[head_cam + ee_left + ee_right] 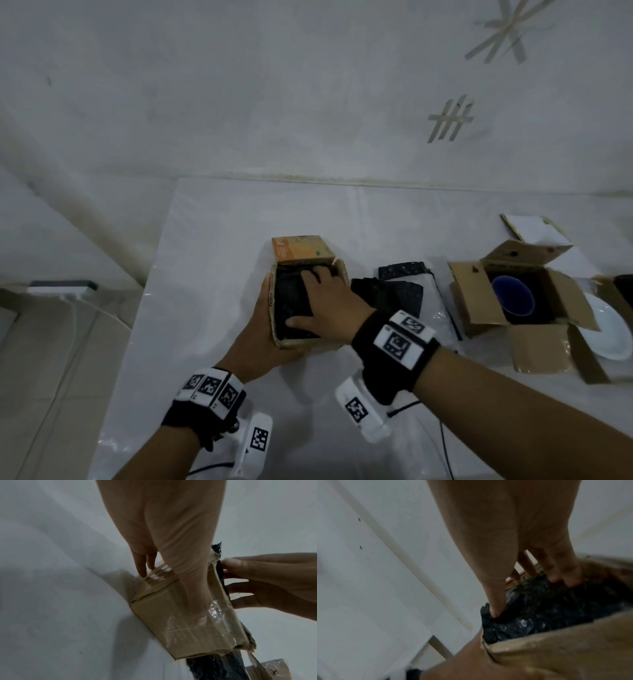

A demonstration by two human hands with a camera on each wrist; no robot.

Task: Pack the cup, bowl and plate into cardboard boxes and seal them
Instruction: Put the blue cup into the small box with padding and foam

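Note:
A small cardboard box (310, 342) stands mid-table with its far flap (301, 250) up and black bubble wrap (291, 308) filling it; whatever lies under the wrap is hidden. My right hand (318, 298) presses flat on the wrap, fingers spread. My left hand (265, 325) braces the box's left side, fingers straight and thumb along the near face. The left wrist view shows my thumb (200, 619) on the taped cardboard (163, 622). In the right wrist view my fingers (556, 577) sink into the wrap (547, 612). A blue cup (512, 296) sits in a second open box (479, 298). A white plate (613, 332) lies far right.
Loose black bubble wrap sheets (394, 294) lie just right of the small box. Another piece of cardboard (534, 229) rests at the back right. The white table (212, 274) ends at a wall behind, and its left edge drops to a tiled floor (51, 342).

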